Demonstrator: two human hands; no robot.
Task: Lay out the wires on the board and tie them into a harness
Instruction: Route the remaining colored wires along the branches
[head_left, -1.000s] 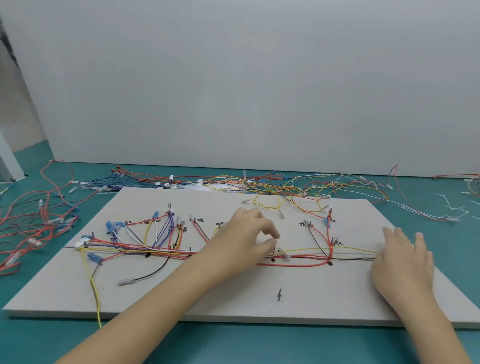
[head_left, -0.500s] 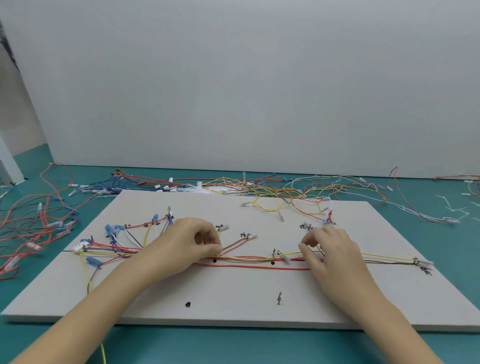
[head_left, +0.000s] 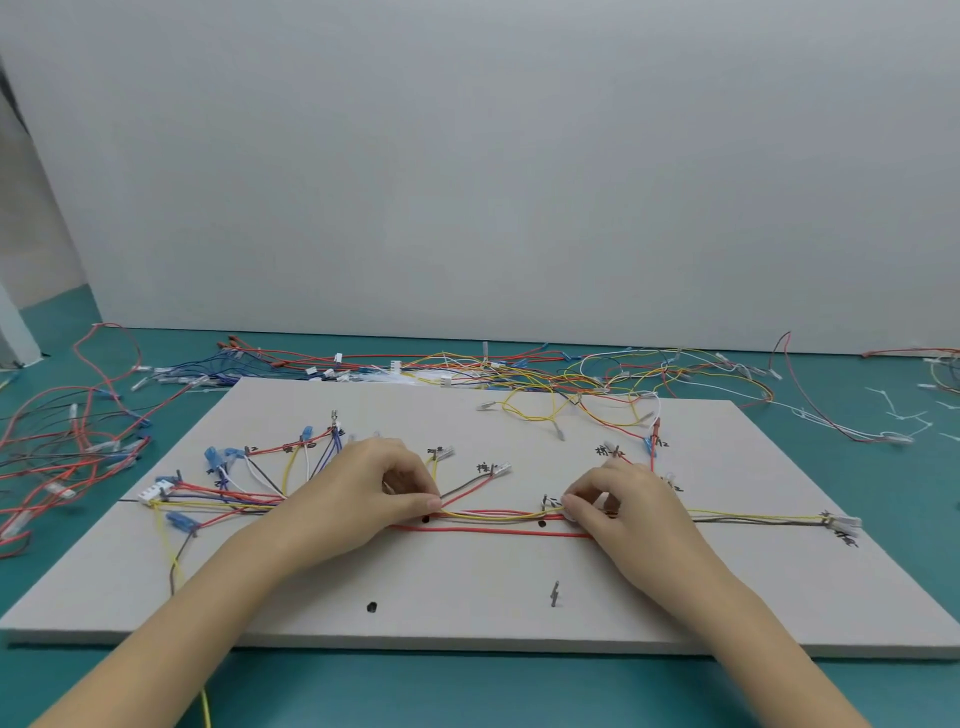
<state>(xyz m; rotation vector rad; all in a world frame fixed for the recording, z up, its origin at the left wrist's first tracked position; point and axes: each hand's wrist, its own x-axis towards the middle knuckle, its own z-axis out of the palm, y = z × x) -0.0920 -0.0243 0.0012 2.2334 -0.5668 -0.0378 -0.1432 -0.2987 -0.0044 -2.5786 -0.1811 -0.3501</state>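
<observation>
Left hand (head_left: 374, 493) and right hand (head_left: 618, 506) each pinch the wire bundle (head_left: 493, 515) lying across the board (head_left: 467, 587).

A pale grey board (head_left: 467, 582) lies flat on the teal bench (head_left: 883, 467), marked with black dots and handwritten labels. Along its middle runs a bundle of wires (head_left: 493, 517), red, yellow, white and dark, stretched left to right. At the left end the strands fan out to blue terminals (head_left: 215, 457) and a white connector (head_left: 156, 491); at the right end they finish in another white connector (head_left: 844, 522). One red wire (head_left: 488, 529) lies just nearer than the bundle. Loose yellow and red wires (head_left: 571, 405) sprawl over the board's far edge.
</observation>
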